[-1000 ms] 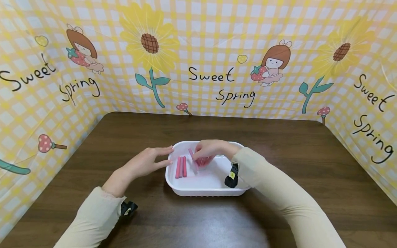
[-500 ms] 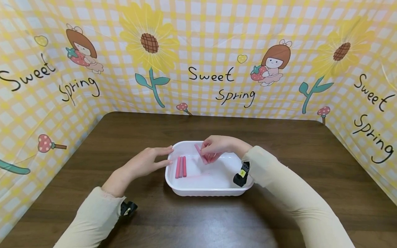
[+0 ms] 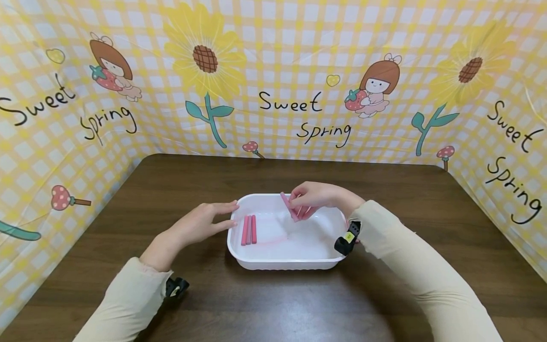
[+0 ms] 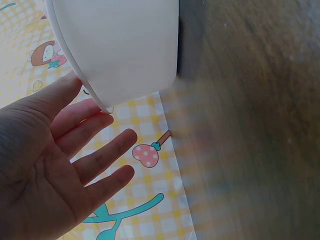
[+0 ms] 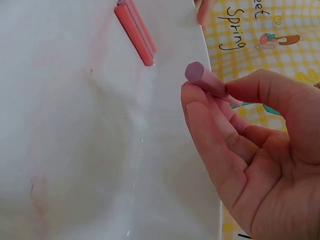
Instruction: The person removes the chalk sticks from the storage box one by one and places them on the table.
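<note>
Presently, a pale pink chalk-like stick [image 5: 213, 83] is pinched by the right hand [image 3: 315, 195] over the white tray [image 3: 286, 261], whose rim, beside three laid sticks [image 3: 249, 230], is touched by the spread left hand [image 3: 202, 219], though snapping could be caused by overtight pinching.

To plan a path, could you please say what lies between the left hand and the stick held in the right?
In the head view, three sticks side by side in the white tray, then bare tray before the held stick.
</note>
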`<act>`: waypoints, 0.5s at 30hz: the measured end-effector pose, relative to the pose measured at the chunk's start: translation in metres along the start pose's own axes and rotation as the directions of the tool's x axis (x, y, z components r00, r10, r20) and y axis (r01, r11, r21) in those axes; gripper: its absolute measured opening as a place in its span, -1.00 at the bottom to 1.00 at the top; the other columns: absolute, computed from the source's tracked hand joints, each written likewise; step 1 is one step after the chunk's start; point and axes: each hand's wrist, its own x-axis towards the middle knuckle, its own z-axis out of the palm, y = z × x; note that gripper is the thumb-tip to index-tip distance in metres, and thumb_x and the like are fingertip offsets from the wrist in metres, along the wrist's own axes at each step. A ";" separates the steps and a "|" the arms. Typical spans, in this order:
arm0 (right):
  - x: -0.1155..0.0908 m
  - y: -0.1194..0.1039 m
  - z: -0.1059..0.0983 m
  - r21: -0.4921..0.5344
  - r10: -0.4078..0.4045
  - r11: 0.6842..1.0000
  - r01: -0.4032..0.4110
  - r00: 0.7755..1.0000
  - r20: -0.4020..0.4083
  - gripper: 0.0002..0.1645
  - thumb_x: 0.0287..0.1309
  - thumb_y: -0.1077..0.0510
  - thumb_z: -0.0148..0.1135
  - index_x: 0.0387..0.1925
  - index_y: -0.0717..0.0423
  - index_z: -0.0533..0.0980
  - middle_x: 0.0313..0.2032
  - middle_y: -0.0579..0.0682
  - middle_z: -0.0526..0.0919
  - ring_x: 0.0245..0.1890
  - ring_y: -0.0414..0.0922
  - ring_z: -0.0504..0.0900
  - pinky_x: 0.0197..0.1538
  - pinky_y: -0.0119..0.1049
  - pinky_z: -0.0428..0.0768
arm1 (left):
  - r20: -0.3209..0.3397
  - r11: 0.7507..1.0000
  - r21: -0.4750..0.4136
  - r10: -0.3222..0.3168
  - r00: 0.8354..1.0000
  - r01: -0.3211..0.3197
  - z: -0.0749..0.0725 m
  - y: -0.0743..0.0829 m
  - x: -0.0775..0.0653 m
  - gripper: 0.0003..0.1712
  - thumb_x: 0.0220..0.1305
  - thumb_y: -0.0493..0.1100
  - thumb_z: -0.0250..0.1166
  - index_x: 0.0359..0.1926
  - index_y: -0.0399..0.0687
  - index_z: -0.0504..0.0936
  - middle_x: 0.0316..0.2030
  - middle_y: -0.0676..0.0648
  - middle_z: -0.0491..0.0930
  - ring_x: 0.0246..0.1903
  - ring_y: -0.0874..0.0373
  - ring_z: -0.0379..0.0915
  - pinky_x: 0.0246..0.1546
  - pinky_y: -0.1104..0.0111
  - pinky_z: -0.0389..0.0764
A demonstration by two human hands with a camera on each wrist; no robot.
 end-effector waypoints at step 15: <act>-0.017 0.018 -0.012 0.057 0.030 0.998 -0.027 0.998 -0.061 -0.74 0.24 0.05 0.12 -0.17 0.16 0.48 -0.37 0.02 0.68 -0.31 -0.12 0.67 -0.11 -0.25 0.68 | -0.004 1.000 -0.011 -0.004 1.000 0.003 0.001 0.000 0.000 -0.39 0.25 -0.04 0.23 0.25 -0.22 0.39 0.26 -0.18 0.38 0.26 -0.12 0.31 0.23 -0.01 0.36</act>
